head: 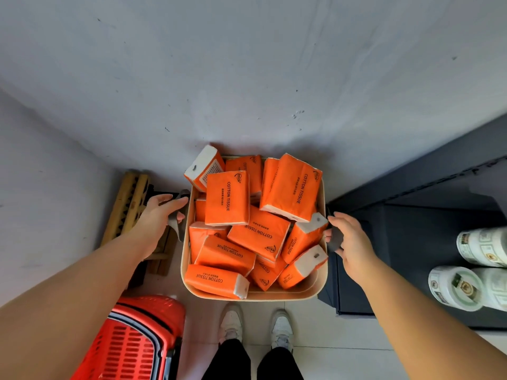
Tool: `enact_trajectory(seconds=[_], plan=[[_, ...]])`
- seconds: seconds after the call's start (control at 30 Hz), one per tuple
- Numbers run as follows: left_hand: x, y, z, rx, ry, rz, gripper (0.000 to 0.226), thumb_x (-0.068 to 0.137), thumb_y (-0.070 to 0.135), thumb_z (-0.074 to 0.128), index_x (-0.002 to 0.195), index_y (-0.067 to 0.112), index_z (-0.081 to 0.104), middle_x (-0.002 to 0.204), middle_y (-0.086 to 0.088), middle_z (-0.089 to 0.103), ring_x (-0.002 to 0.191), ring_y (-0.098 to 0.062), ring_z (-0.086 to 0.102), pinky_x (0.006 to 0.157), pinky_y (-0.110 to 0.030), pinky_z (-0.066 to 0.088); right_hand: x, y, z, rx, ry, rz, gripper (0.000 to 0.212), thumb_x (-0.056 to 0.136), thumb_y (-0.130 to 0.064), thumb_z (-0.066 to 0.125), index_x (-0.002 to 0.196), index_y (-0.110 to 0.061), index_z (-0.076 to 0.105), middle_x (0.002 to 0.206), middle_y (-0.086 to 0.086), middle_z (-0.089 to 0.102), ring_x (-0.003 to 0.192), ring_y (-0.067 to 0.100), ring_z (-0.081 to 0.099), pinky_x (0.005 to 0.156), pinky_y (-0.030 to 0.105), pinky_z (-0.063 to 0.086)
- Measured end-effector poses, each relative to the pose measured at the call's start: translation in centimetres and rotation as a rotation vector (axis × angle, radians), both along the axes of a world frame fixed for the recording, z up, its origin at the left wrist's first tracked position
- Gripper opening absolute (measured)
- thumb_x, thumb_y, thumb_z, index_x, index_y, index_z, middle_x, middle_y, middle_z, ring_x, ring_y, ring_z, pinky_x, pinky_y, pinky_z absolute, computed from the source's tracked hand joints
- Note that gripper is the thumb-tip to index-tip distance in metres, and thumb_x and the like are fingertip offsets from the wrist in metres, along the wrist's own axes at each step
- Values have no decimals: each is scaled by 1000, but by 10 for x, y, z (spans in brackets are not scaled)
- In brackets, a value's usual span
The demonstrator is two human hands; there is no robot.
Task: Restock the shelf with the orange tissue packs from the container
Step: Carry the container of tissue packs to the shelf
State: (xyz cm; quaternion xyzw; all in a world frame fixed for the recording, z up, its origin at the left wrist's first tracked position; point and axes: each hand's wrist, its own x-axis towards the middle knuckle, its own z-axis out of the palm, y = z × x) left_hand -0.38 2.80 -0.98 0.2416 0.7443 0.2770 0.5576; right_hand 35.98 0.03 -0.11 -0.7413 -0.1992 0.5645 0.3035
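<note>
A cream container (258, 295) sits on the floor against the wall, piled with several orange tissue packs (227, 198) marked COTTON TISSUE. My left hand (159, 215) grips the grey handle (177, 223) on the container's left side. My right hand (349, 239) grips the dark handle (335, 239) on its right side. The dark shelf (411, 242) stands to the right of the container.
A red shopping basket (131, 341) is at lower left. A wooden rack (129, 204) leans by the wall at left. White printed rolls (466, 275) lie on the shelf at right. My shoes (258, 325) stand on the tiled floor just before the container.
</note>
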Motion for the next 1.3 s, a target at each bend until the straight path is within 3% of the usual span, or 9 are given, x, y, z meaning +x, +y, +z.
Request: enact_trajectory(seconds=[0.13,0.2,0.33,0.43,0.53,0.73,0.87,1.07,1.3], plan=[[13,-3,18,-29,74,-146,83,82,53,69,148,26,28,122,0,58,121,-24,50,110,-47,29,-3,-2,17,-17,-7,93,44,85,-49,62,125,-31,54,122,2,62,114,21,58,101,49,46],[15,-3,29,-2,96,-158,82,82,50,68,149,27,26,130,-4,56,117,-23,52,110,-48,30,0,-5,24,-23,-34,128,61,72,-61,63,126,-36,54,126,-2,61,118,22,56,102,52,45],[15,-4,56,66,105,-147,86,76,50,73,147,29,29,136,-10,54,115,-27,57,98,-40,37,3,-13,47,-6,-84,163,27,91,-53,55,108,-33,59,112,1,65,107,21,61,97,46,49],[16,-10,81,85,132,-144,87,75,48,75,147,26,32,139,-10,52,108,-28,60,87,-36,40,0,-26,72,-30,-193,219,48,93,-59,47,99,-15,62,74,3,61,73,17,60,68,30,48],[23,-23,110,76,140,-178,90,70,48,77,146,26,33,140,-11,50,115,-31,57,81,-35,43,-4,-44,101,-46,-259,194,60,87,-68,46,88,-10,63,62,0,54,57,13,51,55,23,38],[47,-59,162,88,134,-207,93,65,44,83,143,23,37,140,-8,49,109,-24,54,76,-33,46,-12,-81,150,-75,-367,145,80,59,-93,41,70,-17,59,70,1,65,70,19,64,70,36,52],[61,-80,195,122,173,-261,90,64,40,85,139,21,41,139,-7,51,89,-12,52,61,-25,44,-4,-106,184,-81,-353,57,81,57,-95,31,68,-19,56,68,1,61,66,18,59,68,34,47],[85,-107,236,128,307,-388,95,48,62,84,129,31,45,131,-3,56,111,-29,58,93,-55,49,11,-144,213,-56,-354,117,84,58,-93,38,89,-19,65,87,0,70,83,18,66,86,38,53],[120,-143,262,153,408,-491,78,51,64,83,112,44,38,121,3,61,106,-29,60,98,-57,44,39,-211,232,-36,-364,68,82,61,-91,39,89,-19,66,87,-2,69,82,14,66,79,32,53]])
